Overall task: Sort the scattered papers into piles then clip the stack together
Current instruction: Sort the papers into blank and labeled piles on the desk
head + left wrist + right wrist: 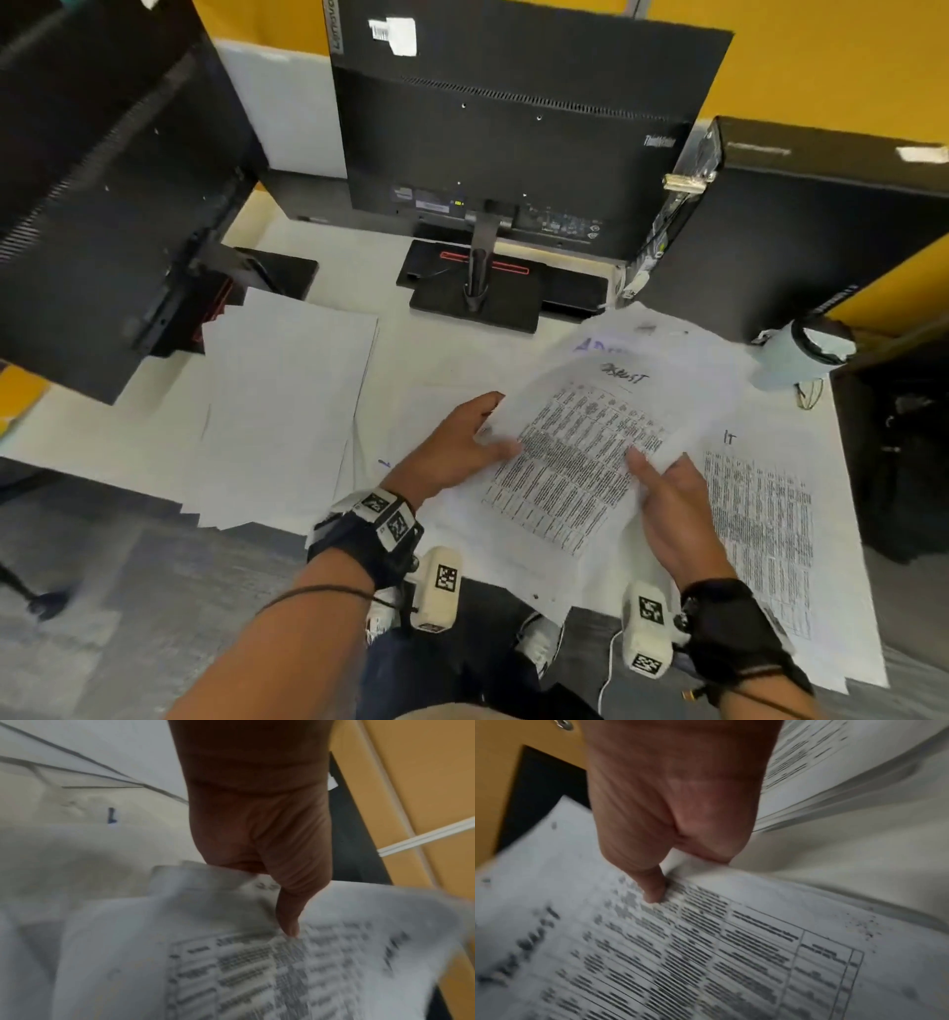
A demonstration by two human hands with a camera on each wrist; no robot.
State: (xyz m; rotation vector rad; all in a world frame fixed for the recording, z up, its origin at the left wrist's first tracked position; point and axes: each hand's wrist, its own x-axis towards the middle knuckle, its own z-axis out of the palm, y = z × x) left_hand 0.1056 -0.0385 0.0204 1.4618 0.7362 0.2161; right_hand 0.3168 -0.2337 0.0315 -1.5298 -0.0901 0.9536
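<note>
A printed sheet with a dense table (575, 462) is lifted over the desk, held by both hands. My left hand (462, 447) pinches its left edge, thumb on top (290, 923) and fingers beneath. My right hand (672, 503) pinches its right edge, thumb (654, 890) pressed on the print. More printed pages (760, 539) lie under and right of it. A pile of blank-side-up papers (282, 411) sits on the left. The held sheet (257, 973) is blurred in both wrist views (706, 953). No clip is visible.
Three black monitors stand around the white desk (411, 354): one at the left (102, 180), one in the middle (513, 144) with its stand base (477, 293), one at the right (821, 221). A pale cup (801, 354) sits at the right. The desk's front edge is near my wrists.
</note>
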